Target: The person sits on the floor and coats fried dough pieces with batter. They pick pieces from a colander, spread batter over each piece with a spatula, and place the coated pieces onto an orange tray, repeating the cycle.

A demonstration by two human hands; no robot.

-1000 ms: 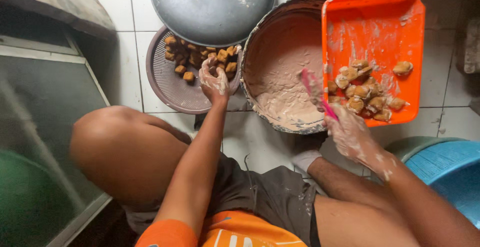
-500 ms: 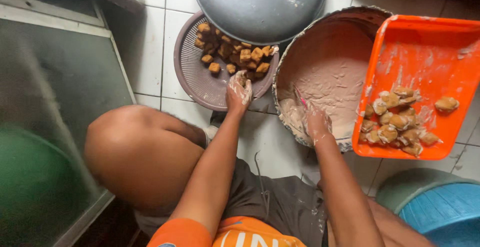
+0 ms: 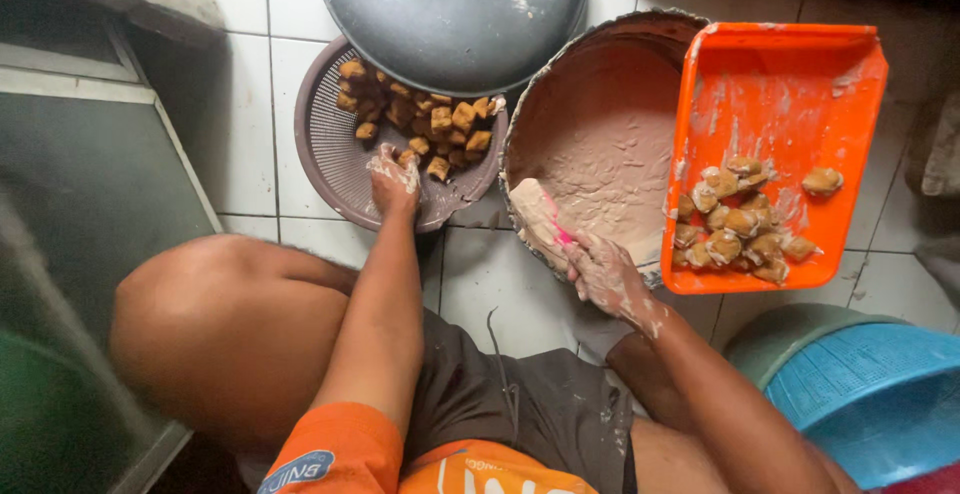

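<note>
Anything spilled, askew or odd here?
The orange tray sits tilted on the batter basin's rim, pieces bunched at its low end. A grey lid overlaps the brown basket. Both hands are batter-smeared; no floor spill visible.

Your left hand (image 3: 395,176) sits inside the brown basket (image 3: 330,154), and the grey lid (image 3: 450,14) overhangs the basket's far side, so you can only come at the fried pieces (image 3: 420,119) from the near rim. Your right hand (image 3: 600,272) is at the near edge of the batter tub (image 3: 600,124); the orange tray (image 3: 790,84) covers the tub's right side, leaving its left and middle open. Between basket and tub runs a narrow strip of bare tile (image 3: 480,274). Your knee (image 3: 220,324) blocks the left, the blue basket (image 3: 860,394) the right.
</note>
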